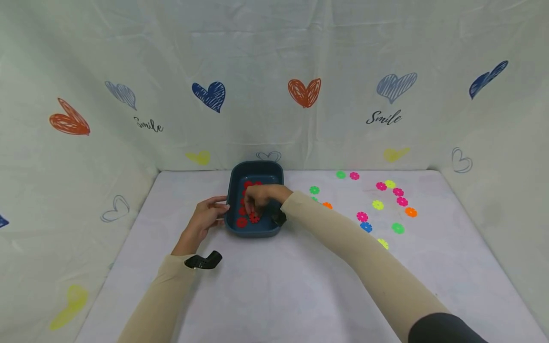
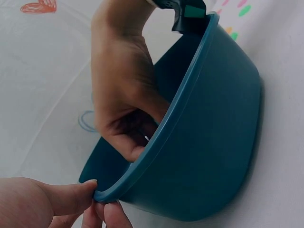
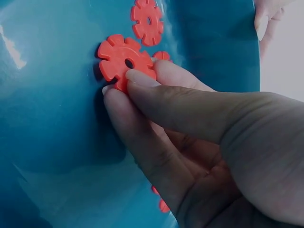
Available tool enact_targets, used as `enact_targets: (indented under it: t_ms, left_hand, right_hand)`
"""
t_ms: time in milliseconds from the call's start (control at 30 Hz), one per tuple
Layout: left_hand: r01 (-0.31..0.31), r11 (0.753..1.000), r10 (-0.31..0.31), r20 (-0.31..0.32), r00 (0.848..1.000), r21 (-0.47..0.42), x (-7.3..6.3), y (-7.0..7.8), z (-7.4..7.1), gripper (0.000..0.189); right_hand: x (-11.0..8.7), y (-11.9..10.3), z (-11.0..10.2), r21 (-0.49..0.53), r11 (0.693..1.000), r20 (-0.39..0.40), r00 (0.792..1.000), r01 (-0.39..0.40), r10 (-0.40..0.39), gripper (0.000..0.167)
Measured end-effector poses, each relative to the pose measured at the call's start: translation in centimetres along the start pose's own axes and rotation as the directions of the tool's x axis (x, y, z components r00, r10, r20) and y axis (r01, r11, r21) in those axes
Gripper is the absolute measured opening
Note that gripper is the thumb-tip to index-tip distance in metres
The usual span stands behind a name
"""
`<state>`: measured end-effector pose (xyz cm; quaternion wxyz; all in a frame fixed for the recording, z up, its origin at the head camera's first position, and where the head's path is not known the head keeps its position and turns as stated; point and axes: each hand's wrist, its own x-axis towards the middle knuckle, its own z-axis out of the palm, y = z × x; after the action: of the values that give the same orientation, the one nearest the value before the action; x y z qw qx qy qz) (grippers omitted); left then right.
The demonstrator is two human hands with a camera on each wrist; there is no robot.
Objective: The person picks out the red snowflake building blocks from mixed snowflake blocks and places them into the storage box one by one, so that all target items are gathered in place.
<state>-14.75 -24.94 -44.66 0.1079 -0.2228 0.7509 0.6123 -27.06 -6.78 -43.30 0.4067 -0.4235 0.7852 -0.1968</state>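
Observation:
A dark blue plastic tub stands on the table with several red notched discs on its floor. My left hand grips the tub's left rim, thumb on the inside and fingers beneath the lip, as the left wrist view shows. Inside the tub is my right hand. Its thumb and fingers pinch one red disc, flower-like with slots round its edge and a hole in the middle. Another red disc lies just beyond it in the right wrist view. Part of the tub's floor is hidden by the right hand.
To the right of the tub, loose discs lie scattered on the white table: pink, green, yellow, orange and blue. The right forearm crosses near them. A white curtain with printed hearts borders the table's back and sides.

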Motion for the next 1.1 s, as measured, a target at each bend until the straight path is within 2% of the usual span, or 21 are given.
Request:
enact_targets:
  t_ms: [267, 800, 1100]
  left_hand:
    - [0.003, 1.000, -0.003, 0.005, 1.000, -0.004, -0.13, 0.04, -0.04, 0.047]
    - [-0.001, 1.000, 0.001, 0.010, 1.000, -0.005, -0.18, 0.20, 0.05, 0.047]
    - [0.005, 1.000, -0.005, 0.009, 1.000, 0.001, -0.23, 0.26, 0.10, 0.047]
  right_hand:
    - [0.07, -0.68, 0.22, -0.071, 0.997, 0.014, 1.000, -0.016, 0.017, 0.012]
    - [0.49, -0.67, 0.53, -0.123, 0.992, -0.005, 1.000, -0.005, 0.004, 0.011]
    - [0.04, -0.55, 0.21, -0.084, 0.996, -0.021, 1.000, 0.009, -0.011, 0.012]
